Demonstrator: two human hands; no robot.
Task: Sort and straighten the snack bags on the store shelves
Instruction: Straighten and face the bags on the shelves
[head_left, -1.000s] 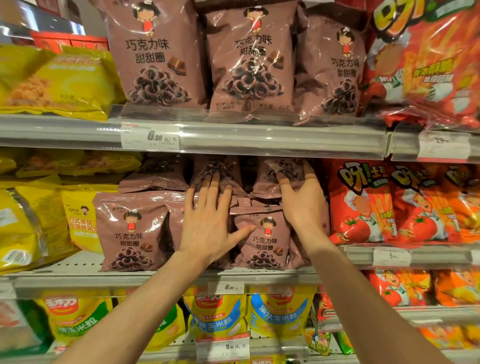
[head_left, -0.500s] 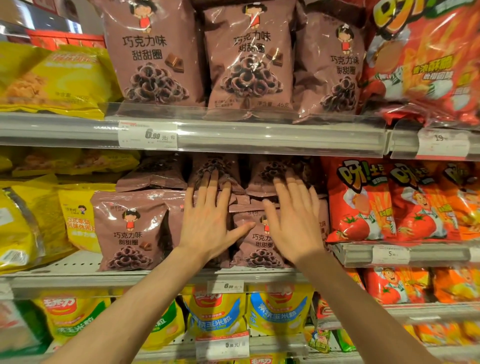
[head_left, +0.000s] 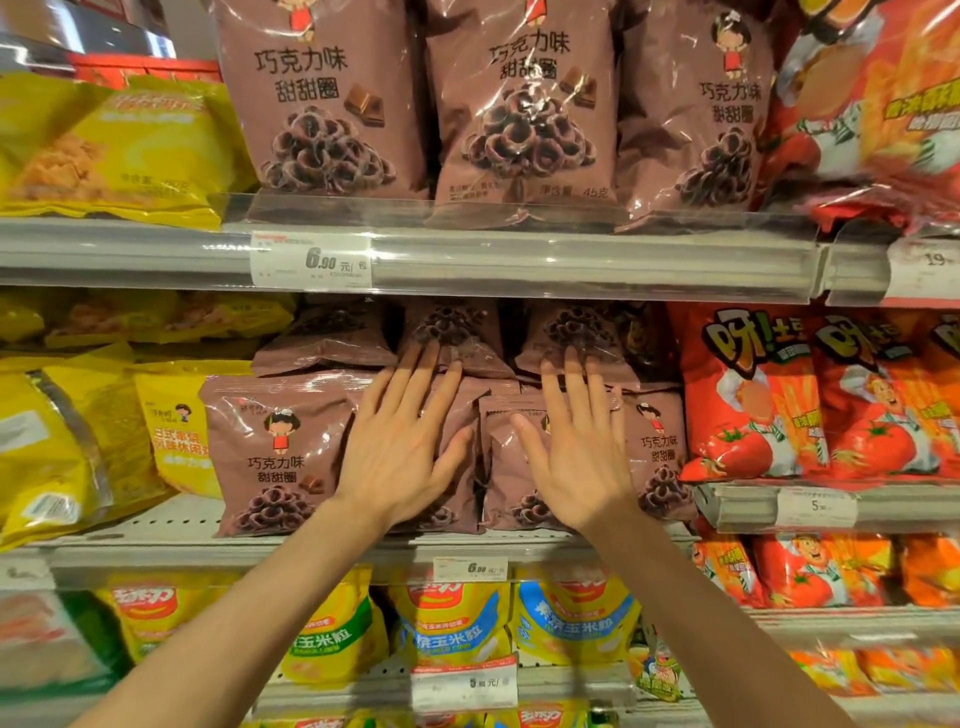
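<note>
Two hands lie flat against the brown snack bags (head_left: 280, 457) on the middle shelf (head_left: 260, 558), fingers straight and spread, holding nothing. The left hand (head_left: 400, 457) covers the bag second from the left of the brown row; the right hand (head_left: 576, 457) covers the next one, and a narrow gap shows between the two thumbs. Both sets of fingertips reach up to the smaller brown bags (head_left: 447, 332) lying tilted on top of the standing row, close under the upper shelf (head_left: 519, 260), so little open room is left above the stack.

At the left end of the brown row a stretch of bare shelf floor shows near the front edge, beside the yellow bags (head_left: 67, 447) that lean outward over it. At the right end the brown row presses right against the red tomato bags (head_left: 753, 405), which sit on a neighbouring shelf section with its own front rail.

The bags under the palms are mostly hidden; only their lower corners and a strip of print show. The last brown bag on the right is half covered by the right hand. On the upper shelf three larger brown bags (head_left: 524, 114) stand upright behind a clear front strip, their tops cut off by the frame. Price tags (head_left: 310, 260) sit on the shelf rails; the smaller ones are hard to read.

Both forearms rise from the bottom corners and converge toward the shelf, wrists straight, backs of the hands facing the camera.
</note>
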